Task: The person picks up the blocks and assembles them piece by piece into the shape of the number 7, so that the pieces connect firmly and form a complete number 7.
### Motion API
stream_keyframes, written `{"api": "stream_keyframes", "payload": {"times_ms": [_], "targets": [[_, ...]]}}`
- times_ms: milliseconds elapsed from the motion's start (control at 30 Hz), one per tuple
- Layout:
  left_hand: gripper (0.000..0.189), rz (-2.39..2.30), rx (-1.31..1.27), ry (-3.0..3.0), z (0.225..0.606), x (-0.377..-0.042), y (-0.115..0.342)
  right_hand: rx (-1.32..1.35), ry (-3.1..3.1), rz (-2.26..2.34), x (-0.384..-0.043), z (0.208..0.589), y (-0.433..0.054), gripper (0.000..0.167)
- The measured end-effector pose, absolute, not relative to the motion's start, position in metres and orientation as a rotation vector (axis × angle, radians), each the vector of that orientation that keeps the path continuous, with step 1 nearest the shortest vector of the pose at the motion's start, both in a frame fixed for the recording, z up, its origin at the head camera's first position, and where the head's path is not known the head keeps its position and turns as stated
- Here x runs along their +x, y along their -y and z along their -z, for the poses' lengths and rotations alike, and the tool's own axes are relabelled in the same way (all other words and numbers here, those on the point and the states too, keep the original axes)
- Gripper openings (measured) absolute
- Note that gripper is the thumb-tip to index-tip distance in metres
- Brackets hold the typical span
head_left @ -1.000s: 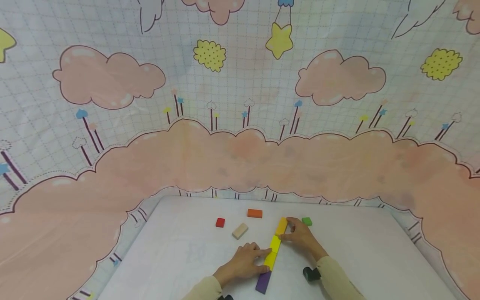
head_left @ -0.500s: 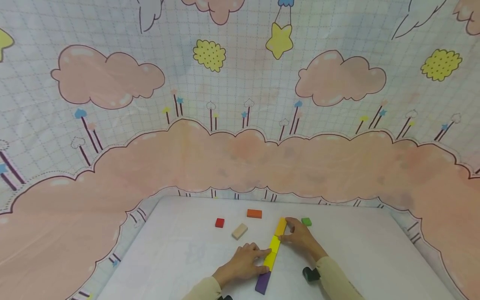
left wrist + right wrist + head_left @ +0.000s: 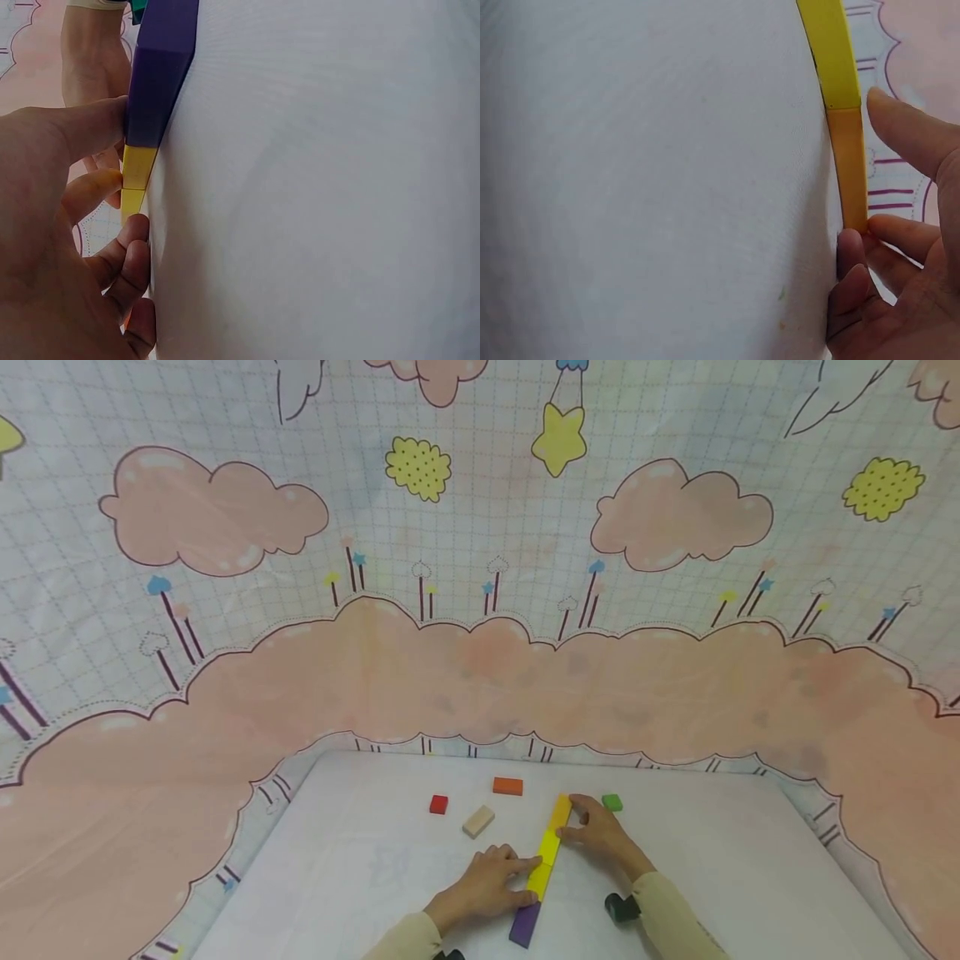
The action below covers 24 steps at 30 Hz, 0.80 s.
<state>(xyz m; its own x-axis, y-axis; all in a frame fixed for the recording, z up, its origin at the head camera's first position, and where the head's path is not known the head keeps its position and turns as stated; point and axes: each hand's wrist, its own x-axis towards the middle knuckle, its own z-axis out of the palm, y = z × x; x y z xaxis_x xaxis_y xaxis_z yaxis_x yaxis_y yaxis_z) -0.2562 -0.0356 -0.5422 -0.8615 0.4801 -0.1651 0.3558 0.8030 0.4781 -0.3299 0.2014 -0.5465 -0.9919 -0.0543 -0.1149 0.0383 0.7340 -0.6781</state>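
A straight row of blocks runs away from the person on the white table. Nearest is a purple block, then a yellow block, a second yellow block and an orange-yellow block at the far end. From the row's left side, the left hand touches it with thumb and stretched index finger, the thumb near the purple joint. The right hand is on the right side, index fingertip at the orange-yellow block's far end, thumb over its joint with the yellow one. Both hands' other fingers are bent.
Loose on the table lie a red block, a plain wood block and an orange block to the left of the row. A green block lies beyond the right hand. A cloud-patterned cloth rises behind.
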Motion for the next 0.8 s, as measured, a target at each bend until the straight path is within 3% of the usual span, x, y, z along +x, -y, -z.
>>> {"api": "stream_keyframes", "payload": {"times_ms": [800], "targets": [[0.054,-0.644,0.639,-2.728,0.5444,-0.2548,0.0361,-0.028,-2.803,1.108,-0.3294,0.5452,-0.2004,0.073]]}}
